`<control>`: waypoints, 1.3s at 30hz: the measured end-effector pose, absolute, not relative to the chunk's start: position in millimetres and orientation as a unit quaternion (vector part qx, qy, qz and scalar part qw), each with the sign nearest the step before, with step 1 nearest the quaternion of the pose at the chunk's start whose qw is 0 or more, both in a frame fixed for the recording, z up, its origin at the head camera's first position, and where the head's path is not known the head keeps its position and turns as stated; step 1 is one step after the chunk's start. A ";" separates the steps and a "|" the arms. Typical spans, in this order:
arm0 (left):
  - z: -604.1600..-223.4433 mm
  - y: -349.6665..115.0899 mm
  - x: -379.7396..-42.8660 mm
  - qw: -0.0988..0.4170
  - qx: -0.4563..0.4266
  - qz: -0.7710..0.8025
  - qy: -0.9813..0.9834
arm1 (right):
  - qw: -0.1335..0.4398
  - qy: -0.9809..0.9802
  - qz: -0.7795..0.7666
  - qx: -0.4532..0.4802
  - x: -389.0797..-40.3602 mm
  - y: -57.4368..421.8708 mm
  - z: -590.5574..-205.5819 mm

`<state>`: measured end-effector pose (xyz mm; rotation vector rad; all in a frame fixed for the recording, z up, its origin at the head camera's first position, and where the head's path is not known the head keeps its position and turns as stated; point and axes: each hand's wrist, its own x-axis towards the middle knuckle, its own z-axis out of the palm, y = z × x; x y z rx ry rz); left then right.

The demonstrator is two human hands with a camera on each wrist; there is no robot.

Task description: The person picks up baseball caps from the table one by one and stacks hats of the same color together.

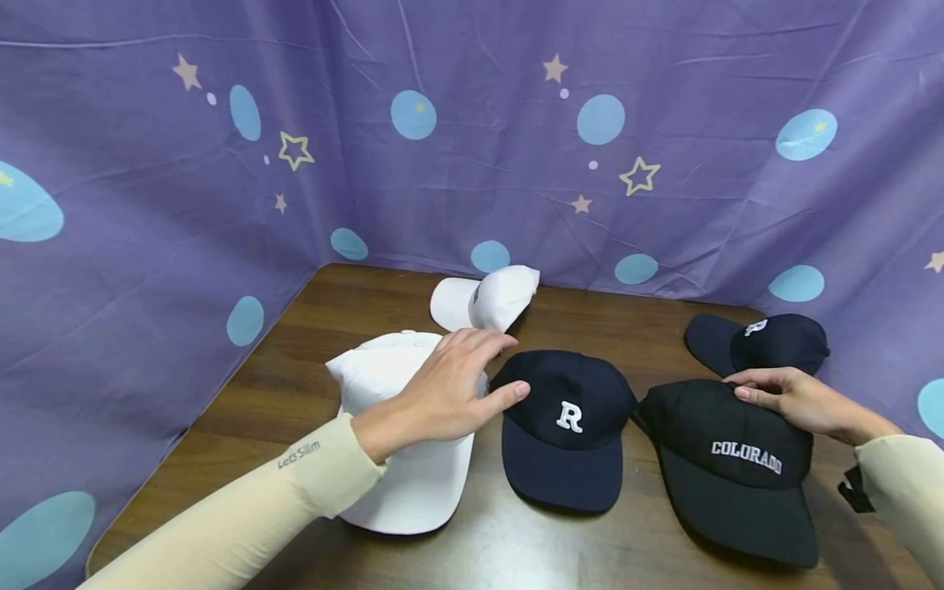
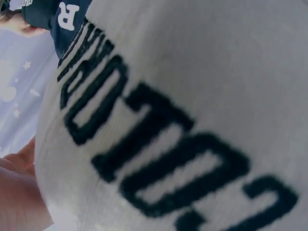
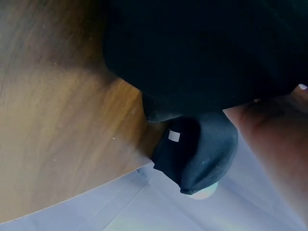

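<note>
My left hand [image 1: 450, 389] hovers over the front white cap [image 1: 369, 377], thumb and fingers spread apart and pointing at a navy cap [image 1: 568, 434] with a white R. Dark letters on the white cap [image 2: 192, 57] fill most of the left wrist view, and part of the hand [image 2: 21, 187] shows behind it. On the right, my right hand [image 1: 800, 401] pinches the top of a black cap [image 1: 737, 459] lettered COLORADO between thumb and fingers. In the right wrist view this black cap [image 3: 202, 53] looms dark and close, with its lettering hidden.
At the back of the wooden table [image 1: 354, 299] lies another white cap [image 1: 505, 299], its brim to the left. A second navy R cap [image 1: 782, 344] sits at the back right, just beyond my right hand. A purple curtain [image 1: 479, 188] with stars hangs behind and along the left.
</note>
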<state>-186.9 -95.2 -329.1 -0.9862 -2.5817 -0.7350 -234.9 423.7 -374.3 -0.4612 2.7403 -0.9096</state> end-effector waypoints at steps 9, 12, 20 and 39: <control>-328.6 -99.5 -186.6 0.142 -0.336 -0.255 -0.895 | 0.071 0.936 -0.308 -0.153 -236.9 427.3 -357.3; -327.6 -100.4 -186.3 0.145 -0.335 -0.256 -0.895 | 0.039 0.938 -0.315 -0.142 -241.1 427.7 -354.7; -327.7 -98.2 -184.6 0.139 -0.336 -0.261 -0.894 | -0.033 0.942 -0.333 -0.036 -248.2 426.4 -348.8; -331.7 -81.3 -182.0 0.132 -0.343 -0.264 -0.892 | -0.106 0.956 -0.224 0.159 -271.7 433.1 -333.4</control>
